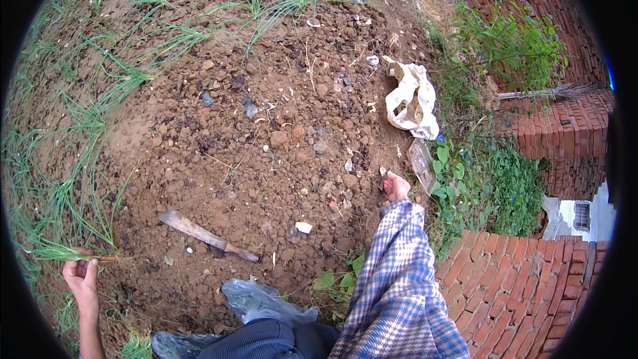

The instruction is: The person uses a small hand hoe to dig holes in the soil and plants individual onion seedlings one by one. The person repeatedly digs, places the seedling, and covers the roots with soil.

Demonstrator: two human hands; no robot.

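At the lower left, my left hand is closed on a small bunch of green onion plants, their roots pointing right. My right hand, in a checked sleeve, reaches out over the soil at right of centre, with a small pale object at its fingertips; what it is I cannot tell. Between the hands, a long flat blade-like tool with a brownish handle end lies on the dug soil. Just above my right hand is a crumpled whitish plastic bag, and near it a flat slab.
Rows of green onion plants curve along the left and top. My knees and plastic-wrapped feet are at the bottom. Leafy vines, a bush and stacked red bricks line the right. A white scrap lies on the soil.
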